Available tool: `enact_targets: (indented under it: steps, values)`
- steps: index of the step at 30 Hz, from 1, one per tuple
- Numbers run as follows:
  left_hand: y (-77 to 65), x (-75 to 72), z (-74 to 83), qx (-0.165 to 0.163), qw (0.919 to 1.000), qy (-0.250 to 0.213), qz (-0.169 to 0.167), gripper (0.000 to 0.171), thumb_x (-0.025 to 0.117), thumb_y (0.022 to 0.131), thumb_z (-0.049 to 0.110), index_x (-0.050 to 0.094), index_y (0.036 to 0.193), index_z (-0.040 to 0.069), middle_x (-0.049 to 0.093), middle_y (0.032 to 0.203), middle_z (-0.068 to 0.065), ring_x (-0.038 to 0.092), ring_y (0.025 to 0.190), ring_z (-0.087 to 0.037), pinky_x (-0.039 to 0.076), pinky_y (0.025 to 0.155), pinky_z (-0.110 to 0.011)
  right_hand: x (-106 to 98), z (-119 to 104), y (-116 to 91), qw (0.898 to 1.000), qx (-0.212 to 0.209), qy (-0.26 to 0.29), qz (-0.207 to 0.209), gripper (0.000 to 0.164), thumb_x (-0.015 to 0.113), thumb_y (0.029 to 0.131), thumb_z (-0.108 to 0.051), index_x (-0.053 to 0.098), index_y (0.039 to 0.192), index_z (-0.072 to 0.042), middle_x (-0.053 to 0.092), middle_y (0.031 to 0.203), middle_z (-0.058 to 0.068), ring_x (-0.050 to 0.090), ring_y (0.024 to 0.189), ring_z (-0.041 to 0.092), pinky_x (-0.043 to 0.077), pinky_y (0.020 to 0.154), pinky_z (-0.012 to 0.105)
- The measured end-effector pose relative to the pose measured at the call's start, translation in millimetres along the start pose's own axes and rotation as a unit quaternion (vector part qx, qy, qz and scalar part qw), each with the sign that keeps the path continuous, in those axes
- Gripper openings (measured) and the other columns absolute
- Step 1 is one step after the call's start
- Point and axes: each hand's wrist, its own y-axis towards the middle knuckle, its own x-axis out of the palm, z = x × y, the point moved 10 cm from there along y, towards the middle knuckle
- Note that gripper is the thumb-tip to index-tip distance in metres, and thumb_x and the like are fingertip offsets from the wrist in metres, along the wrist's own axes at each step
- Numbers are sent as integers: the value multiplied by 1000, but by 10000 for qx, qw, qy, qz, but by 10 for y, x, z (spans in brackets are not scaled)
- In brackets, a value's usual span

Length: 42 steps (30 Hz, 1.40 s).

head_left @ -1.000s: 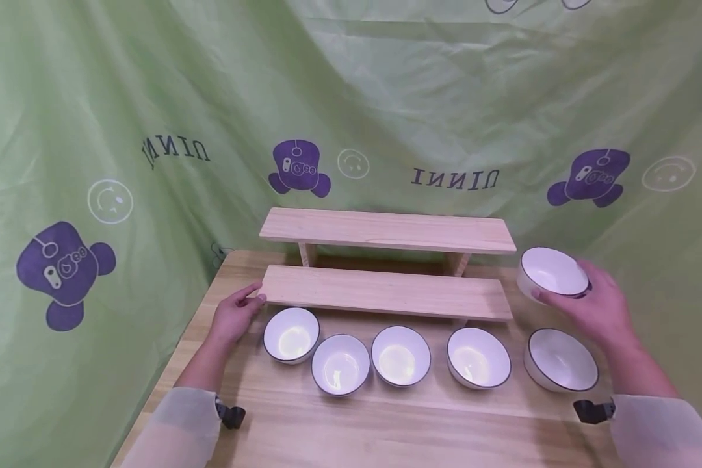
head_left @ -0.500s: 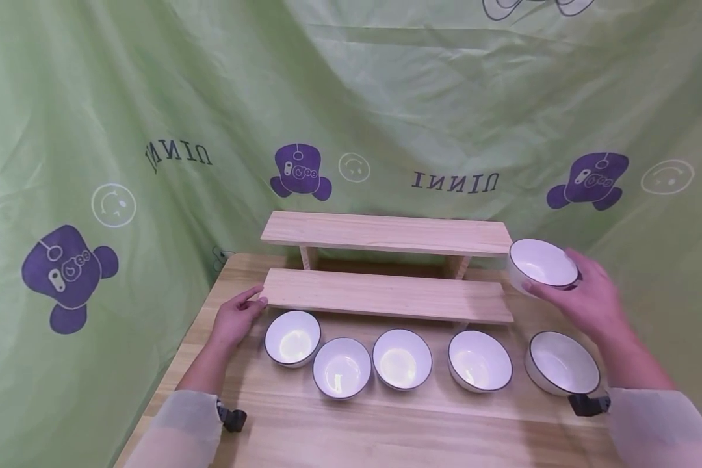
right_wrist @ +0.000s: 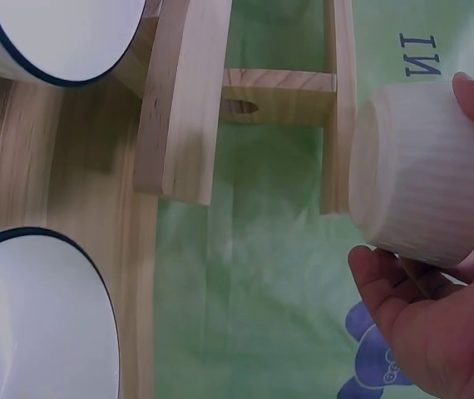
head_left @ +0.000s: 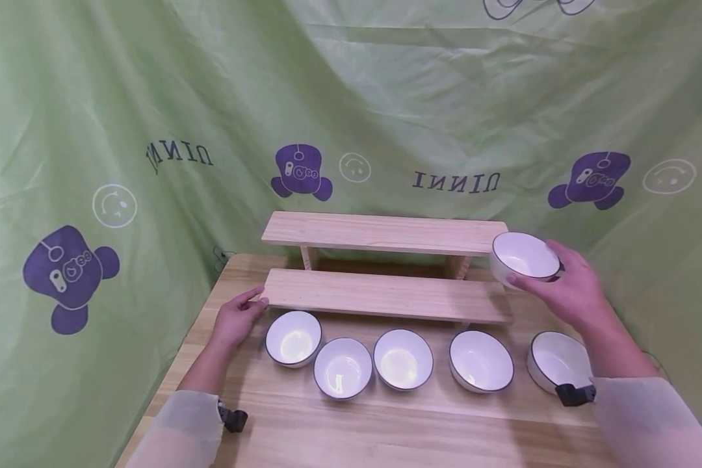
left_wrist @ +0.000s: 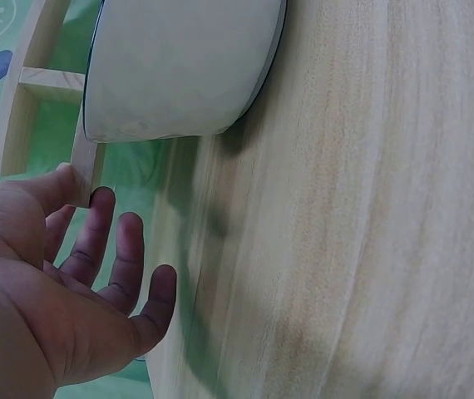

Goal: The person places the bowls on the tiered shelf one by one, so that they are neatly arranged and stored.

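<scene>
In the head view my right hand (head_left: 573, 286) holds a white bowl (head_left: 525, 255) with a dark rim, raised at the right end of a two-tier wooden shelf (head_left: 386, 296). The right wrist view shows the bowl's ribbed outer side (right_wrist: 420, 174), with the thumb and fingers around it. My left hand (head_left: 238, 318) is at the left end of the lower board. In the left wrist view, thumb and index finger pinch that board's end (left_wrist: 86, 174), while the other fingers are loosely bent. Nearest this hand stands another white bowl (left_wrist: 179, 66).
A loose row of white bowls stands on the wooden table (head_left: 386, 432) before the shelf, among them a middle bowl (head_left: 403, 359) and a rightmost bowl (head_left: 556, 361), partly hidden by my right wrist. A green printed curtain (head_left: 386, 97) hangs behind and at both sides.
My right hand has carried its bowl leftward and slightly up, from right of the shelf to the upper board's right end. The left hand stays at the lower board.
</scene>
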Motion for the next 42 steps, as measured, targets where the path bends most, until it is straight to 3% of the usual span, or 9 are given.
enact_targets:
  steps: [8,17,27,42]
  values:
    - [-1,-4,21,8,10000,50,-9,55,75,98,36,60,147,17,74,111,-12,66,95,-14,52,79,-23,93,-141,53,9999,-103,-22,-55,118,84,81,-59,21,165,-6,27,161,35,32,140,59,30,106,76]
    - [36,58,71,61,9997,-24,-247,49,71,101,30,61,147,17,72,118,-15,71,105,-30,54,84,-23,145,-290,84,9995,-215,217,26,116,87,79,-55,26,164,-6,28,163,31,32,142,57,30,108,74]
    - [52,54,34,20,9994,140,-320,50,69,102,34,60,148,20,73,119,-15,70,107,-28,51,89,-28,236,-441,154,9992,-312,238,-37,117,88,77,-58,28,165,-11,34,160,30,37,138,56,34,104,75]
    - [45,60,13,40,9995,-27,-311,49,70,101,32,61,147,17,73,113,-14,67,94,-30,56,80,-32,392,-722,224,9981,-410,466,-50,116,89,75,-59,31,164,-11,29,165,23,33,144,51,31,110,71]
